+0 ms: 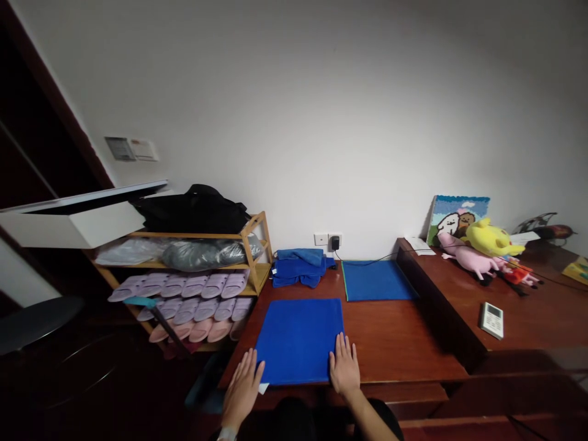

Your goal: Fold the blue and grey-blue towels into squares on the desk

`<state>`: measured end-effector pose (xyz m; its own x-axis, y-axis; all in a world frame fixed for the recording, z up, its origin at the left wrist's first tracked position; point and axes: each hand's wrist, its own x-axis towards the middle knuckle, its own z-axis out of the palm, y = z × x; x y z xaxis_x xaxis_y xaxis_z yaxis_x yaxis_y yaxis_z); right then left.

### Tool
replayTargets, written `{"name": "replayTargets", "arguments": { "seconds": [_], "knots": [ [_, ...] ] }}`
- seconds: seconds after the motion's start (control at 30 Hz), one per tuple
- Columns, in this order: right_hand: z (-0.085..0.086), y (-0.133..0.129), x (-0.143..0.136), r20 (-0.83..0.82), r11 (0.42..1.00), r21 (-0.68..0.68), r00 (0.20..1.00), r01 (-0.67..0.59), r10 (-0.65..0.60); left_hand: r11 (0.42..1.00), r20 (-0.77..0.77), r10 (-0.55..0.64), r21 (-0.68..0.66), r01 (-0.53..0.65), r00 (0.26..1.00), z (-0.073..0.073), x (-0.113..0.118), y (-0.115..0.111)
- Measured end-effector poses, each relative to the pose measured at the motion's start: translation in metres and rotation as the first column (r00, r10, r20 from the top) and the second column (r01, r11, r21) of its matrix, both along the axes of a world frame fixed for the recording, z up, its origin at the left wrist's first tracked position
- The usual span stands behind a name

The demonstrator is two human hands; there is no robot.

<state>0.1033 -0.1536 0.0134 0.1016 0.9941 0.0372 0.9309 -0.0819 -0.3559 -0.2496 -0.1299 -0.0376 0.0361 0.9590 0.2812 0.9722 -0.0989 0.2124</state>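
A bright blue cloth (301,343) lies spread flat on the brown wooden table (390,343), close to its front edge. My left hand (242,383) rests at the cloth's near left edge, fingers stretched out. At the right edge, my right hand (344,365) lies flat with its fingers extended, touching the cloth's border. A small white tag (263,388) sticks out from the near left corner. Behind, a pile of folded blue cloths (301,269) sits against the wall, and a second blue cloth (379,280) with a green edge lies flat to its right.
Left of the table stands a wooden rack (255,260) with slippers (197,285) and a black bag (197,208). On the higher surface at right are plush toys (478,251) and a white remote (492,320). A black plug (335,243) trails a thin cable.
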Motion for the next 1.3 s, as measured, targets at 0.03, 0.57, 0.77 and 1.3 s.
{"name": "replayTargets", "arguments": {
  "seconds": [0.03, 0.57, 0.77, 1.3],
  "knots": [
    [-0.001, 0.0, 0.0, -0.001, 1.0, 0.006, 1.0, -0.001, 0.001, 1.0, 0.008, 0.029, 0.006, -0.029, 1.0, 0.002, -0.003, 0.003],
    [-0.018, 0.005, 0.005, 0.015, 0.999, -0.004, 0.999, -0.047, 0.047, 0.856, 0.033, -0.501, -0.128, 0.501, 0.865, 0.032, 0.214, 0.031],
    [-0.008, 0.002, 0.0, 0.013, 1.0, 0.017, 1.0, 0.004, -0.004, 0.981, -0.037, -0.169, -0.109, 0.164, 0.985, 0.028, 0.091, 0.039],
    [0.014, 0.044, 0.011, -0.004, 0.999, -0.051, 1.0, 0.001, -0.001, 0.995, -0.043, -0.07, -0.08, 0.066, 0.997, 0.022, 0.04, 0.038]
  ]
}}
